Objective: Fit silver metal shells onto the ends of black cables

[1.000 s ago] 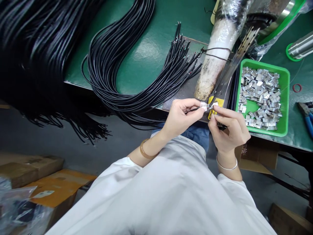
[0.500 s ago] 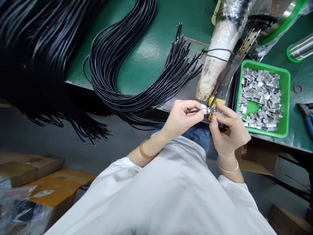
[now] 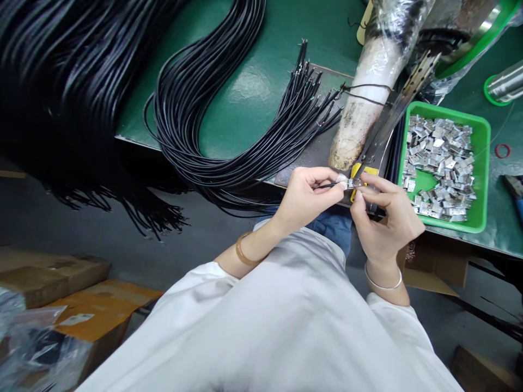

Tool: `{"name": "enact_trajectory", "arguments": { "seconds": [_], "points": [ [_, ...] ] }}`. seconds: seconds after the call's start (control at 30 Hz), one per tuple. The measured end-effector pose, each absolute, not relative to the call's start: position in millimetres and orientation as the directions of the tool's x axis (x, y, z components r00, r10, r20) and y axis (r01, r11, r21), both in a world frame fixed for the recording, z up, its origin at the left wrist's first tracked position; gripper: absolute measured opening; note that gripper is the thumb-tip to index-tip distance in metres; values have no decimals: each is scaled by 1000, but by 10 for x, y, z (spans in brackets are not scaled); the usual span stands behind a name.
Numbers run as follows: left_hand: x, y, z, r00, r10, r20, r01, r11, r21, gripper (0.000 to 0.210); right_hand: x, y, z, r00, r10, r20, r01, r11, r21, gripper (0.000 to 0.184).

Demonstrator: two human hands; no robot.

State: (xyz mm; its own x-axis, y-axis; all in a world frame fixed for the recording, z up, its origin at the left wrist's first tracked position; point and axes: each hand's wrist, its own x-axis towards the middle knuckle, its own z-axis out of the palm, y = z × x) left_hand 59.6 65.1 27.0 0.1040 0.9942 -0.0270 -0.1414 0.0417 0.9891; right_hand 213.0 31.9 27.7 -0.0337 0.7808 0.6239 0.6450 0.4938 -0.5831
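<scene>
My left hand (image 3: 312, 193) is closed, pinching the end of a thin black cable (image 3: 324, 186) between thumb and fingers, with a white wrap on one fingertip. A small silvery metal connector (image 3: 350, 184) sits at that cable end, just past the fingertips. From the other side, my right hand (image 3: 386, 215) has its thumb and fingers drawn together at the connector's right end; the exact contact is partly hidden. Right above the connector is the tip of a soldering iron (image 3: 402, 100), pointing down beside a plastic-wrapped white tube (image 3: 354, 117). Something yellow (image 3: 370, 171) lies behind the fingers.
A green tray (image 3: 482, 179) of metal connector shells (image 3: 445, 163) stands on the right, near a red ring (image 3: 502, 151) and pliers (image 3: 515, 188). Bundled black cables (image 3: 180, 125) cover the left of the green table (image 3: 241, 81). Cardboard boxes (image 3: 106, 305) sit below.
The whole view has shifted slightly, so the things appear a little further right. Both hands keep nearly the same pose at the connector beneath the iron tip.
</scene>
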Motion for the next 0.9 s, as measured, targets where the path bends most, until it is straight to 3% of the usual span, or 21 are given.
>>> {"name": "enact_trajectory", "arguments": {
  "seconds": [0.3,0.67,0.8,0.9],
  "points": [
    [626,638,314,75,995,62,-143,-51,988,12,2113,347,358,-55,752,657,696,500,-515,22],
    [600,603,234,164,985,-50,-115,70,991,16,2149,273,312,-90,760,643,720,496,-486,20],
    [593,560,261,228,972,-56,-110,83,990,16,2214,289,321,-29,808,588,713,429,-554,17],
    [569,525,258,254,967,-38,-71,57,996,15,2253,296,343,-36,823,567,763,389,-516,13]
  ]
}}
